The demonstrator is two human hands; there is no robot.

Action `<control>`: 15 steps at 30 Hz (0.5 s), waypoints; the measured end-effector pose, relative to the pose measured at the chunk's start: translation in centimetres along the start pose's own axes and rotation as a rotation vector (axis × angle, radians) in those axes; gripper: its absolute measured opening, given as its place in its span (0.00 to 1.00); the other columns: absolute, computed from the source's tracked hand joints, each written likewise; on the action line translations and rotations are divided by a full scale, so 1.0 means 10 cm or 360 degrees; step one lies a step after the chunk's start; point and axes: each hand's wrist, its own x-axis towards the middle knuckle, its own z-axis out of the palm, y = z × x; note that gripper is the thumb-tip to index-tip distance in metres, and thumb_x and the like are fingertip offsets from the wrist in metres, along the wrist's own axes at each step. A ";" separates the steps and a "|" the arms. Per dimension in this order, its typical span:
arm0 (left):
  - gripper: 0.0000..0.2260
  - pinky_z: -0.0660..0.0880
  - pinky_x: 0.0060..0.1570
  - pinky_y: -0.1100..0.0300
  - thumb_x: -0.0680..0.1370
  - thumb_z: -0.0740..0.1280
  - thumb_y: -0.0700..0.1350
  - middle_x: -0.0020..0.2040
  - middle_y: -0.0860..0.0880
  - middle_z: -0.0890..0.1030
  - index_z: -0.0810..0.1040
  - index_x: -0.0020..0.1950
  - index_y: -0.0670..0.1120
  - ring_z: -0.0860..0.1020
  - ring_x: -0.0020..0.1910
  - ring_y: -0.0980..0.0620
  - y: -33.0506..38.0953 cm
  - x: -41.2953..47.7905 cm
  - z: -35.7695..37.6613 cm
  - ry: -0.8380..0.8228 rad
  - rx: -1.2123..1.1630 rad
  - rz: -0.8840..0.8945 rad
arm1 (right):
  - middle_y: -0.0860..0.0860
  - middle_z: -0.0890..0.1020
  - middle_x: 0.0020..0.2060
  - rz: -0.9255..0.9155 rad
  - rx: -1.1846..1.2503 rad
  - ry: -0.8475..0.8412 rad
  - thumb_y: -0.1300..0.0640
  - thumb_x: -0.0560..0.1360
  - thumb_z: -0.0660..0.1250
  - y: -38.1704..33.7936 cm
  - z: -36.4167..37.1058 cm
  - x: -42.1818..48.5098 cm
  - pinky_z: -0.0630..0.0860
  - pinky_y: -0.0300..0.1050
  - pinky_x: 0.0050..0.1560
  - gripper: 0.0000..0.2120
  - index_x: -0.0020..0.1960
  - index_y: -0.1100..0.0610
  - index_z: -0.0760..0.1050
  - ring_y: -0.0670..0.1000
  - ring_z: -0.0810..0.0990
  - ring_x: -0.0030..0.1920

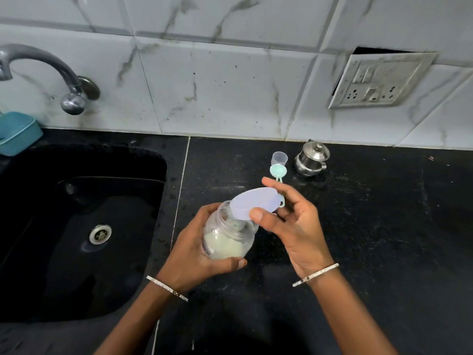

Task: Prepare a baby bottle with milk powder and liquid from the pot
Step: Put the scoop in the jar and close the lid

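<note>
Clear plastic jar, round-bellied, tilted with its open mouth toward 1 o'clock, part full of pale cream powder. It's held mid-frame above the black speckled counter. Left hand wraps the belly, fingers curled round, thumb on the near side. Right hand pinches the smooth lavender lid by the rim, thumb against fingers, just off the mouth. Shiny lidded steel pot is at 1 o'clock from the jar, with a small clear cup and a teal ring piece just beside it.

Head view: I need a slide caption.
Left hand holds the powder jar; right hand holds its lid tilted over the mouth; pot behind.
</note>
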 end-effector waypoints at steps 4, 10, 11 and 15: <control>0.41 0.81 0.55 0.54 0.60 0.84 0.49 0.62 0.55 0.80 0.70 0.69 0.56 0.80 0.61 0.52 0.06 -0.04 -0.01 0.0021 -0.0012 0.0002 | 0.54 0.84 0.60 -0.0082 -0.0385 -0.0035 0.49 0.61 0.84 0.04 0.02 -0.04 0.83 0.51 0.59 0.35 0.67 0.50 0.79 0.53 0.85 0.60; 0.42 0.82 0.52 0.53 0.59 0.83 0.48 0.62 0.54 0.79 0.70 0.70 0.54 0.79 0.60 0.50 0.12 -0.06 -0.09 -0.0027 0.0054 0.0038 | 0.49 0.82 0.59 -0.0064 -0.0863 -0.0390 0.43 0.62 0.83 -0.04 -0.13 -0.04 0.79 0.60 0.65 0.35 0.67 0.47 0.79 0.52 0.82 0.63; 0.42 0.82 0.52 0.52 0.59 0.83 0.49 0.62 0.54 0.78 0.70 0.70 0.54 0.79 0.60 0.51 0.14 -0.06 -0.09 -0.0041 0.0109 0.0054 | 0.47 0.81 0.59 -0.0054 -0.0924 -0.0448 0.43 0.62 0.83 -0.08 -0.14 -0.02 0.79 0.59 0.65 0.35 0.68 0.46 0.79 0.51 0.82 0.63; 0.42 0.80 0.52 0.52 0.56 0.81 0.53 0.58 0.58 0.77 0.70 0.68 0.58 0.78 0.56 0.56 0.23 -0.02 -0.09 -0.0049 0.0394 0.0168 | 0.45 0.80 0.63 -0.0023 -0.1060 -0.0638 0.45 0.63 0.83 -0.25 -0.21 0.06 0.79 0.54 0.66 0.37 0.70 0.47 0.76 0.49 0.80 0.65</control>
